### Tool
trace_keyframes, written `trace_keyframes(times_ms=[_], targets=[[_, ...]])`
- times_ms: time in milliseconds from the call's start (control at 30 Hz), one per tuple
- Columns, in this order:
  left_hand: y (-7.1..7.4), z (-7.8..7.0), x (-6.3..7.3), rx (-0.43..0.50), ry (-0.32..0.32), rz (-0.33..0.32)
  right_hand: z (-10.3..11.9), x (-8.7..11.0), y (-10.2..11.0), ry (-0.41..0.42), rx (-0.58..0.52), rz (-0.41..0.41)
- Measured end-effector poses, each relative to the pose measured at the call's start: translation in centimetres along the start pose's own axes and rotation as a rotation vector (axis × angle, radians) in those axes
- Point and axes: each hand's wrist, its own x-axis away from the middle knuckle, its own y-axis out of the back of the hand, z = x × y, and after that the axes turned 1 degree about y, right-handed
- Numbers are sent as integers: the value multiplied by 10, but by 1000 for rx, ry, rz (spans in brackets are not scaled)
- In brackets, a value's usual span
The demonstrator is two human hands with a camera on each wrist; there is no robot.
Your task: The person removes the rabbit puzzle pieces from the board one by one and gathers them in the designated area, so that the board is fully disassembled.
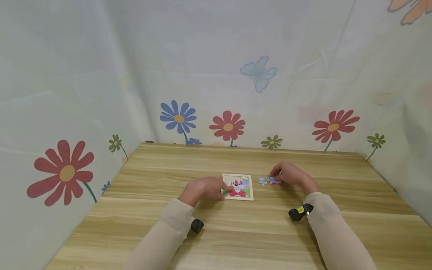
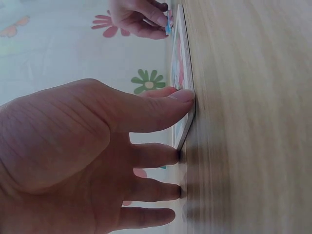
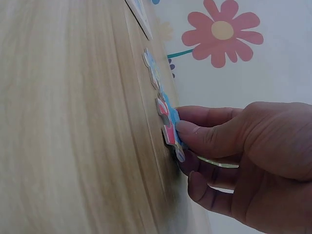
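On the table lies a square jigsaw puzzle board (image 1: 251,189) with a pale frame and a picture of a pink-and-white cartoon animal. My left hand (image 1: 206,187) rests at its left side, thumb (image 2: 183,96) against the near edge and index finger laid over the board; the other fingers reach straight down to the tabletop. Right of the board, my right hand (image 1: 291,173) pinches a blue puzzle piece (image 3: 174,116) between thumb and fingers. Pink parts show beside it, and whether these are separate pieces I cannot tell. Another blue puzzle piece (image 1: 262,180) lies just left of it.
The wood-grain table (image 1: 243,232) runs back to a pale cloth (image 1: 209,56) printed with flowers and a butterfly. More of this cloth hangs at both sides. Small black cameras (image 1: 197,225) sit on both wrists.
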Motion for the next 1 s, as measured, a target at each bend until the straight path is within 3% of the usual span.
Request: trace_keyframes(times_ms=[367,1000], targets=[[-1,1,1,-4,-13,3,-3,5,-1,-50,-105,38],[0,0,2,11,-9,-7,-6,3,-1,-54,-92,31]])
